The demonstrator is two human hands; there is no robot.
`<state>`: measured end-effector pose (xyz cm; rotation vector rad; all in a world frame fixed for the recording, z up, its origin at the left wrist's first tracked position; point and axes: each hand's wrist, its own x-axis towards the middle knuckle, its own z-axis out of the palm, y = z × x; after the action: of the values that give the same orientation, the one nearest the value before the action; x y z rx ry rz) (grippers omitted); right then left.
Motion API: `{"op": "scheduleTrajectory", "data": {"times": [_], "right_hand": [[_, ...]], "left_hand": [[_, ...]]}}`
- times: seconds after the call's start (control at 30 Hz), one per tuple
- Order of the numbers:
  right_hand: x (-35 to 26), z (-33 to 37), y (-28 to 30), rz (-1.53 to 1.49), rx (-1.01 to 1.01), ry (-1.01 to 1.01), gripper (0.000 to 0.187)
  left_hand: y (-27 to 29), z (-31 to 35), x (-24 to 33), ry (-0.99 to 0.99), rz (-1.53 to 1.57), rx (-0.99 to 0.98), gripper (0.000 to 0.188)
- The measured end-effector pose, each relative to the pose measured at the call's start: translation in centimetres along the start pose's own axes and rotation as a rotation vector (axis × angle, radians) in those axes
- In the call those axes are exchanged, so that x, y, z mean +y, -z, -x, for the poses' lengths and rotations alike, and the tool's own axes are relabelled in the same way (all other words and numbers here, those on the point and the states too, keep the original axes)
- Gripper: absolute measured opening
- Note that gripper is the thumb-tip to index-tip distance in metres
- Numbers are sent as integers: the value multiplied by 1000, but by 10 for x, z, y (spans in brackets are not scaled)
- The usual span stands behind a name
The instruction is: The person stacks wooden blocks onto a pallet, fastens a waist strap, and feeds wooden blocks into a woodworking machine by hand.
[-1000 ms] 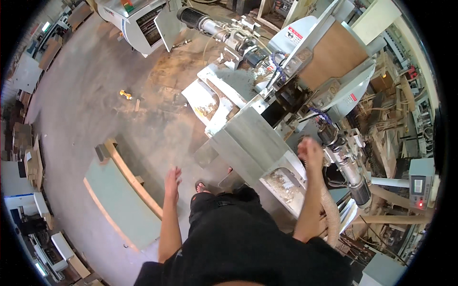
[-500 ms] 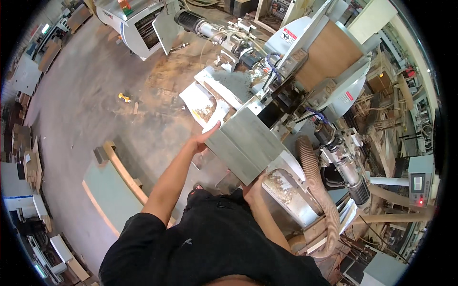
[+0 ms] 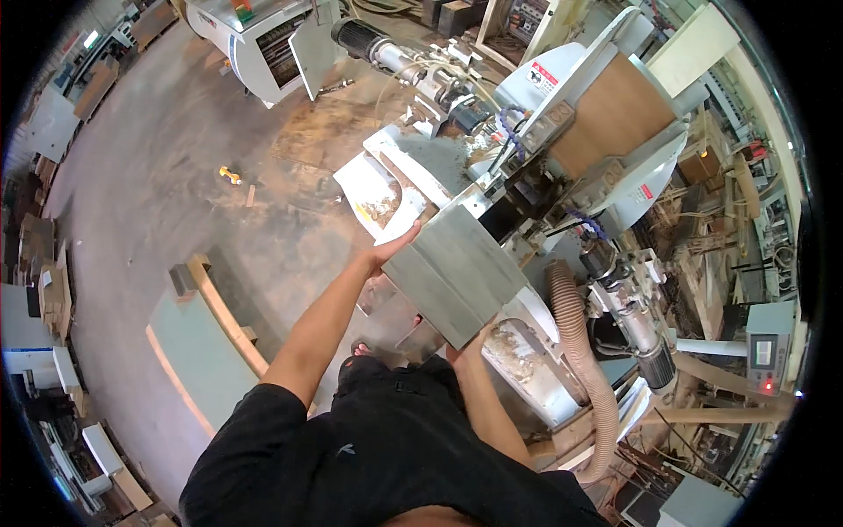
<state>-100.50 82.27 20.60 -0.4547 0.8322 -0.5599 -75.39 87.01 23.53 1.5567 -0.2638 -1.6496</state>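
Note:
A flat grey-green board (image 3: 461, 277), with a long line or step running along it, lies at the near end of a machine between two white guards. My left hand (image 3: 393, 250) grips its left edge, thumb resting near the far-left corner. At the near-right corner my right hand (image 3: 470, 348) holds the edge, with most of its fingers hidden underneath. Just beyond the board is the machine's dark opening (image 3: 505, 215). Further up, a brown panel (image 3: 606, 114) sits between tall white shields.
Motor units flank the machine, left (image 3: 399, 57) and right (image 3: 628, 307). A ribbed tan hose (image 3: 575, 325) runs down beside my right arm. On the left stands a curved, green-topped piece with a wooden rim (image 3: 206, 351). A yellow object (image 3: 230, 176) lies on the floor.
The whole view has shifted slightly. Both hands keep their hold, and the board stays in about the same place against the machine.

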Motion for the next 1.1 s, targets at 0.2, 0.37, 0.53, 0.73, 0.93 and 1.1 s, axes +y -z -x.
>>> {"op": "scheduleTrajectory", "data": {"times": [0.2, 0.37, 0.53, 0.73, 0.93, 1.1], "right_hand": [[-1, 6, -4, 6, 2, -52, 78], [6, 17, 9, -17, 33, -111, 74], [3, 13, 14, -36, -3, -140, 73], [-8, 12, 1, -10, -56, -80, 79], [-7, 12, 4, -39, -29, -135, 82], [-8, 12, 1, -10, -26, -137, 83]], "left_hand": [[4, 4, -18, 54, -42, 9, 107], [-7, 23, -28, 2, 33, 112, 104], [3, 4, -33, 8, 34, 33, 105], [2, -9, -25, 23, 85, -18, 104], [0, -4, -26, -65, 11, 0, 93], [15, -19, -46, -147, -31, 112, 92]]}}
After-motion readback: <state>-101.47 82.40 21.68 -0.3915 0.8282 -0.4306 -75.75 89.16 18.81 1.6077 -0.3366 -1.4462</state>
